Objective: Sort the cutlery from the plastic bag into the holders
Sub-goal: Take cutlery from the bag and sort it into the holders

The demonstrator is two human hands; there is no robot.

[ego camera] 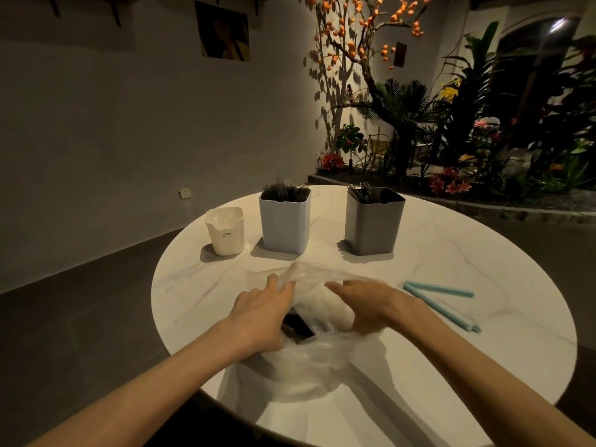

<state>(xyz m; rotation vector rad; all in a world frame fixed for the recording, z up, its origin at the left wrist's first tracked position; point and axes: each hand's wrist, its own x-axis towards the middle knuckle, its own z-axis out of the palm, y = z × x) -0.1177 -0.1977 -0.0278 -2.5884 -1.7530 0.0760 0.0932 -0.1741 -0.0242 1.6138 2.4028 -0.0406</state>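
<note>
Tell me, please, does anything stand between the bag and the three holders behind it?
Nothing visible does: bare table lies between the bag and the white, blue and grey holders. The teal clip lies off to the right.

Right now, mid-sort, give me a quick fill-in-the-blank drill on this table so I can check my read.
1. Both hands, left hand and right hand, are on the plastic ____.
2. The white holder contains ____ cutlery.
3. The teal clips lie on the table to the ____ of the bag.
4. The number of holders standing on the table is ____.

Missing words: bag; no; right; three
</note>
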